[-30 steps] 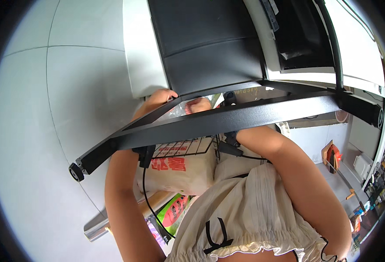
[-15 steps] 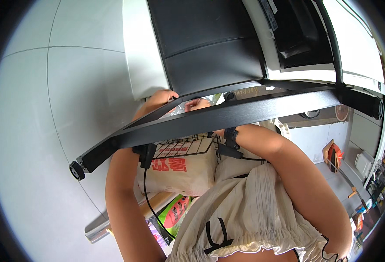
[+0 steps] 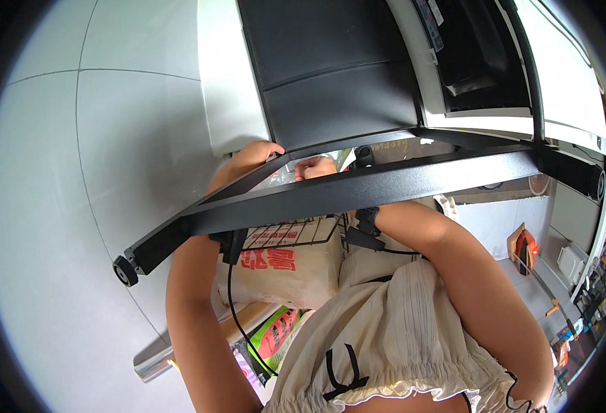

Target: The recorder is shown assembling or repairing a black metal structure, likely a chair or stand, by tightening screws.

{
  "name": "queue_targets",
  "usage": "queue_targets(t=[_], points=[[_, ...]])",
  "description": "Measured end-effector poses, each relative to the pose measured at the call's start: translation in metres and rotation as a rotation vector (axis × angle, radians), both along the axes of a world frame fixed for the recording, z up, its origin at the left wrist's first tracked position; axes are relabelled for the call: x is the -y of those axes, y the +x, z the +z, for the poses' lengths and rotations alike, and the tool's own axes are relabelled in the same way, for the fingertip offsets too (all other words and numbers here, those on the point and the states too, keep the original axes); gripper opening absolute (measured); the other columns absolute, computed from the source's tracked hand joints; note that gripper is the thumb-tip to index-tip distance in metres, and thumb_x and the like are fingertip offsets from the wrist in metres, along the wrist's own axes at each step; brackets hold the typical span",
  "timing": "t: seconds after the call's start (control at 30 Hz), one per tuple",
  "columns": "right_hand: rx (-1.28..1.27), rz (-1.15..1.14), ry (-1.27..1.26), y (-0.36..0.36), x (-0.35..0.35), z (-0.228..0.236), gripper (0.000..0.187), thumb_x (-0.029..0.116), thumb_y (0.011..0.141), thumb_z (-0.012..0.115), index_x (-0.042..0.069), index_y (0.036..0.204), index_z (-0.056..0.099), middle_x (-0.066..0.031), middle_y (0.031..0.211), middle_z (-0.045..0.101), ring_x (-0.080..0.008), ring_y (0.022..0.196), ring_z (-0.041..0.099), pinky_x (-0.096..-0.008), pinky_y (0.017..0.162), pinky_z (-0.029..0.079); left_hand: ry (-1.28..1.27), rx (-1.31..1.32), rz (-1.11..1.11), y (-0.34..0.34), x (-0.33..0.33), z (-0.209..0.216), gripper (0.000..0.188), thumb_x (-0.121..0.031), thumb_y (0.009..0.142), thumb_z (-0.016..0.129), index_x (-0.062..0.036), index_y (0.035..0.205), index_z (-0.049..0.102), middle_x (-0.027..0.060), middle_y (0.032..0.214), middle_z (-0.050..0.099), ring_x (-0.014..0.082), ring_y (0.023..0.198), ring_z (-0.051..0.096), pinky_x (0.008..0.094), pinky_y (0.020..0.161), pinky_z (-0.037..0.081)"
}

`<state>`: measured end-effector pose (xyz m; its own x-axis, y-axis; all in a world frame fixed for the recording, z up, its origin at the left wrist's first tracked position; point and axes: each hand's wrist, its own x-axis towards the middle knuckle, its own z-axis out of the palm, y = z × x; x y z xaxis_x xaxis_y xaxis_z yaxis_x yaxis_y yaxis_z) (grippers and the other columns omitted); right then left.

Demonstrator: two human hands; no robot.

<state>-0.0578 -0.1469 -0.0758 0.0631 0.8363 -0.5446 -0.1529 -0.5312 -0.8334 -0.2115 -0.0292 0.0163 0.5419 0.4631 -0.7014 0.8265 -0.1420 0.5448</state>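
A black metal frame [image 3: 385, 180] with round feet at its ends lies across the view, over both my forearms. At its far left corner my left hand [image 3: 256, 154] curls its fingers against the frame, beside the white panel edge. Just behind the front bar, my right hand [image 3: 317, 167] has its fingers bent inward above clear crinkled plastic [image 3: 278, 177]. What those fingers hold, if anything, is hidden. Beneath the bar sits a black wire basket [image 3: 293, 234], next to a white sack [image 3: 282, 279] with red print.
A large white cabinet [image 3: 224, 82] with black panels [image 3: 337, 69] stands beyond the frame. Below the sack lie a silvery roll [image 3: 153, 363] and a green package [image 3: 273, 334]. At right are a red dustpan-like object [image 3: 523, 242] and a long-handled tool [image 3: 542, 282]. Grey tiles [image 3: 131, 165] cover the left.
My right hand has turned slightly and shows more of its curled fingers above the bar. My left hand stays at the frame's corner. The whole view has shifted a little.
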Motion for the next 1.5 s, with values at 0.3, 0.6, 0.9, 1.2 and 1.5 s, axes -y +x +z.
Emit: queue_targets(t=[0.3,0.6,0.9,1.2,1.5], points=[[-0.874,-0.362,-0.337,-0.010,-0.001,-0.032,0.009,-0.004,0.085,0.045,-0.006,0.093,0.048,-0.0182,0.083,0.059,-0.0227,0.071,0.063,-0.0321,0.066,0.055,-0.059,-0.058,0.015,0.003,0.002,0.005,0.036,-0.008,0.079,0.060,-0.0030,0.114,0.053,0.0100,0.098,0.060,0.0154,0.086,0.057,0.0264,0.074,0.044],[-0.218,0.208,0.398,0.053,0.001,-0.109,0.019,0.000,0.083,0.051,-0.001,0.101,0.054,-0.0148,0.093,0.060,-0.0228,0.086,0.062,-0.0310,0.075,0.052,-0.060,0.521,0.242,0.027,0.005,0.020,0.043,-0.028,0.080,0.058,-0.0007,0.113,0.053,0.0175,0.109,0.056,0.0271,0.102,0.053,0.0340,0.086,0.041],[-0.316,0.405,-0.414,0.052,-0.012,0.038,0.025,0.024,0.085,0.061,0.003,0.099,0.059,-0.0095,0.094,0.064,-0.0150,0.079,0.063,-0.0219,0.067,0.051,0.406,-0.217,0.018,0.008,0.050,0.056,0.047,-0.031,0.078,0.060,0.0018,0.111,0.053,0.0213,0.114,0.053,0.0357,0.106,0.050,0.0384,0.091,0.039],[-0.358,0.148,-0.249,0.028,-0.017,0.036,0.005,0.005,0.082,0.058,0.001,0.084,0.061,-0.0066,0.072,0.063,-0.0141,0.062,0.062,-0.0223,0.052,0.049,0.310,-0.291,0.129,-0.005,0.060,0.051,0.056,-0.037,0.076,0.065,-0.0014,0.117,0.051,0.0204,0.118,0.052,0.0328,0.110,0.049,0.0384,0.092,0.038],[0.097,0.282,-0.201,0.005,-0.030,0.007,0.032,0.011,0.074,0.067,0.003,0.104,0.060,-0.0075,0.094,0.063,-0.0137,0.077,0.059,-0.0275,0.064,0.049,0.529,-0.017,0.097,0.001,0.045,0.048,0.040,-0.035,0.076,0.066,-0.0037,0.100,0.061,0.0155,0.097,0.063,0.0294,0.088,0.059,0.0363,0.077,0.046]])
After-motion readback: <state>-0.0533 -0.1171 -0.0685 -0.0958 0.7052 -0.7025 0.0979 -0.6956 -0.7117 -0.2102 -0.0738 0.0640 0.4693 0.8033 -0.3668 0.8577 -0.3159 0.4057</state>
